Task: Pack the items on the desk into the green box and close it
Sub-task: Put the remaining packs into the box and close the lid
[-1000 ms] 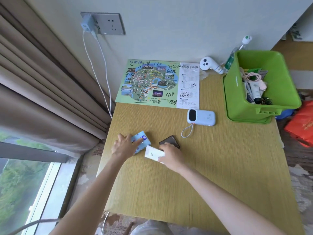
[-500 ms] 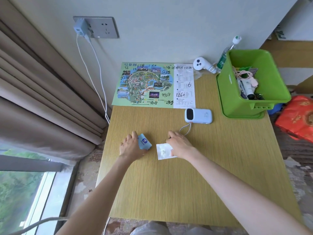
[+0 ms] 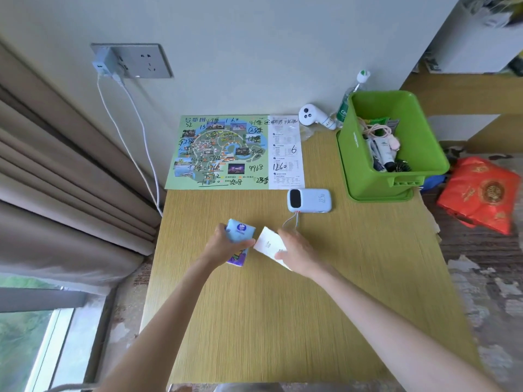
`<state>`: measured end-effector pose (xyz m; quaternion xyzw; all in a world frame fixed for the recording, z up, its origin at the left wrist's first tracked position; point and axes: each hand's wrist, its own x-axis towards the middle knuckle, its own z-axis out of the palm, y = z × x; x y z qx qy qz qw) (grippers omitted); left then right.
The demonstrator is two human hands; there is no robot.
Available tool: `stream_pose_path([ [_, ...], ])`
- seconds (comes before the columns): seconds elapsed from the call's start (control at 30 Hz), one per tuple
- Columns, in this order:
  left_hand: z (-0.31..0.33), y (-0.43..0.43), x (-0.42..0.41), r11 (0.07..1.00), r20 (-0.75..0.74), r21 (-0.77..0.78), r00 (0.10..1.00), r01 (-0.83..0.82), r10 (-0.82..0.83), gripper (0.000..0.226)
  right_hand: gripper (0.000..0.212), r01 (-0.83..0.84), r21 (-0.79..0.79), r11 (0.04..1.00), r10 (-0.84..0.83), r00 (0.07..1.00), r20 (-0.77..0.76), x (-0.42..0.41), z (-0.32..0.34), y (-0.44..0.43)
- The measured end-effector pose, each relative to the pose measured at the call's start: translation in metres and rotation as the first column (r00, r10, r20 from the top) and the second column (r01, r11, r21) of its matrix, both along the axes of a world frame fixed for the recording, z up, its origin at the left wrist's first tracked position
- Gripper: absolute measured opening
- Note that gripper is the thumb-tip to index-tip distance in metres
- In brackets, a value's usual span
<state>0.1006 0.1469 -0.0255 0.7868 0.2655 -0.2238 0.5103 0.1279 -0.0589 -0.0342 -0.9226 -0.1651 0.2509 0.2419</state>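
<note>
1. Here, the left hand has its fingers curled round a light-blue tissue pack, thumb across its front, over the left middle of the surface.
2. The right hand pinches a white paper packet between thumb and fingers. The packet is tilted, with its far corner just beside the tissue pack.
3. A pale-blue power bank lies flat beyond the right hand, and its short looped cord reaches toward that hand.
4. The green box stands open at the far right of the surface, well apart from both hands. It holds tubes, a pink cord and small packets.
5. A park map marked with handwriting lies by the wall. A white handheld device and a bottle sit near the box's far left corner.
</note>
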Motion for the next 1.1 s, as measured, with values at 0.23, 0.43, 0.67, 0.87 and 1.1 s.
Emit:
stream_pose_path([
  [0.23,0.055,-0.05,0.077,0.99,0.293,-0.137,0.954,-0.024,0.064,0.067,0.028,0.312,0.275,0.909,-0.293,0.95,-0.11,0.081,0.069,-0.043],
  [0.43,0.098,-0.109,0.153,0.954,0.353,-0.298,0.929,0.003,0.107,0.053,0.039,0.5,0.478,0.722,-0.495,0.856,-0.147,0.146,0.127,-0.119],
  [0.67,0.111,-0.157,0.216,0.937,0.31,-0.35,0.945,0.011,0.105,0.05,0.031,0.603,0.416,0.681,-0.696,0.71,0.11,0.228,0.134,-0.204],
  [0.87,0.104,-0.177,0.246,0.934,0.263,-0.357,0.961,0.011,0.089,0.04,0.042,0.586,0.228,0.778,-0.618,0.779,0.105,0.27,0.096,-0.216],
  [1.1,0.11,-0.209,0.27,0.948,0.365,-0.293,0.931,0.126,-0.011,0.031,0.045,0.408,-0.026,0.913,-0.353,0.818,0.454,0.262,0.083,-0.219],
])
